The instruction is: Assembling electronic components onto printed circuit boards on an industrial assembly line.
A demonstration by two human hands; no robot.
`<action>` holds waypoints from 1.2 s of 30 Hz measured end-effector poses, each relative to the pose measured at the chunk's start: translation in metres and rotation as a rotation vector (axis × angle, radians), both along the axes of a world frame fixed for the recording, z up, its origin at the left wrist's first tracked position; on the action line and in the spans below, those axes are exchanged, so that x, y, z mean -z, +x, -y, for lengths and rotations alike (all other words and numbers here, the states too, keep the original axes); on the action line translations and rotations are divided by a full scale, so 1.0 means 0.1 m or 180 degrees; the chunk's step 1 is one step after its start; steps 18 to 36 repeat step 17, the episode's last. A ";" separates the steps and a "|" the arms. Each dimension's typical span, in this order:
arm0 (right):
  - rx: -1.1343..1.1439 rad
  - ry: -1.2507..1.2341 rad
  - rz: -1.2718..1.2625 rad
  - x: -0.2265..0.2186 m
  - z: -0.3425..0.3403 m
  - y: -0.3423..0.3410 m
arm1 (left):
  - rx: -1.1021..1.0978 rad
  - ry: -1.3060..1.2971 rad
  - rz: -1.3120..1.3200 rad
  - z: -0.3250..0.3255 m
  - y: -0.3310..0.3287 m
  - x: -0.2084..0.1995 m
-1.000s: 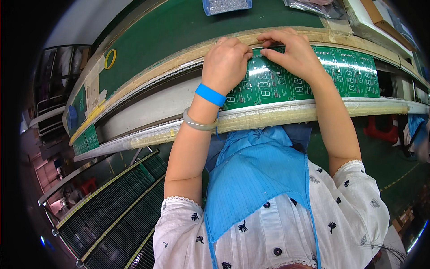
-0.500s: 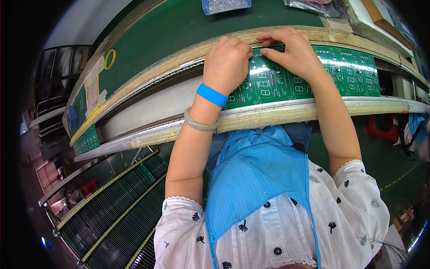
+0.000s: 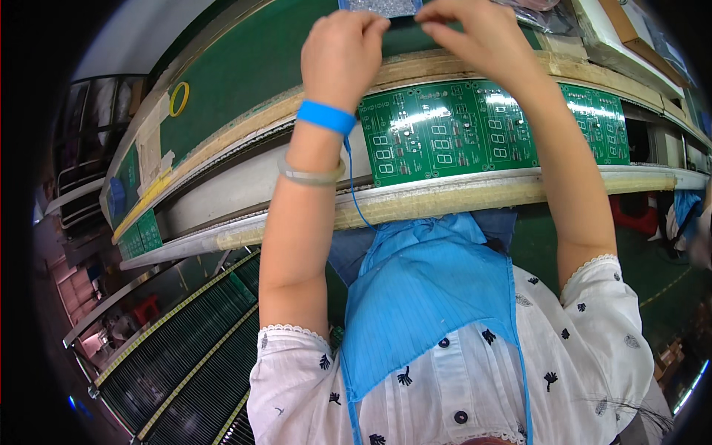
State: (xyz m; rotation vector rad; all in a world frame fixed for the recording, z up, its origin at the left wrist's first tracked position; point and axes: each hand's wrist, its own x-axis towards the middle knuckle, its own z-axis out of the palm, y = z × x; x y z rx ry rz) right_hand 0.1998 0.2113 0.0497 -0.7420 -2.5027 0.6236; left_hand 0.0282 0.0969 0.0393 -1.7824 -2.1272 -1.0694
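At the far edge of the view, both my hands are raised beside a blue tray (image 3: pixel 417 7) of small clear parts. My left hand (image 3: pixel 341 55), wearing a blue wristband and a pale bangle, is left of the tray with thumb and fingers drawn together; anything in them is too small to make out. To the tray's right is my right hand (image 3: pixel 482 37), thumb and forefinger a little apart, with nothing visible between them. Below the hands, green circuit boards (image 3: pixel 415 152) with digit-shaped outlines lie side by side in the rail track; my right forearm covers part of them.
A pale taped rail (image 3: pixel 475 189) runs along the near side of the track. On the green bench lies a yellow tape ring (image 3: pixel 179 99). Plastic bags (image 3: pixel 545 18) are at the upper right. Black slotted racks (image 3: pixel 178 348) stand at lower left. A blue cord hangs from my left wristband.
Both hands have lifted off the circuit boards and moved away from me to the blue tray. The boards' left end, earlier behind my left hand, now shows.
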 end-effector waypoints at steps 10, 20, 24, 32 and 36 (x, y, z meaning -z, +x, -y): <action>-0.0197 0.1373 0.0868 -0.08 -0.39 -0.74 | -0.0409 -0.1180 -0.1155 -0.71 -0.32 0.04; 0.0358 0.1363 0.1355 -0.08 -0.33 -0.92 | -0.0399 -0.0855 -0.1094 -0.77 -0.38 0.15; 0.0358 0.1363 0.1355 -0.08 -0.33 -0.92 | -0.0399 -0.0855 -0.1094 -0.77 -0.38 0.15; 0.0358 0.1363 0.1355 -0.08 -0.33 -0.92 | -0.0399 -0.0855 -0.1094 -0.77 -0.38 0.15; 0.0358 0.1363 0.1355 -0.08 -0.33 -0.92 | -0.0399 -0.0855 -0.1094 -0.77 -0.38 0.15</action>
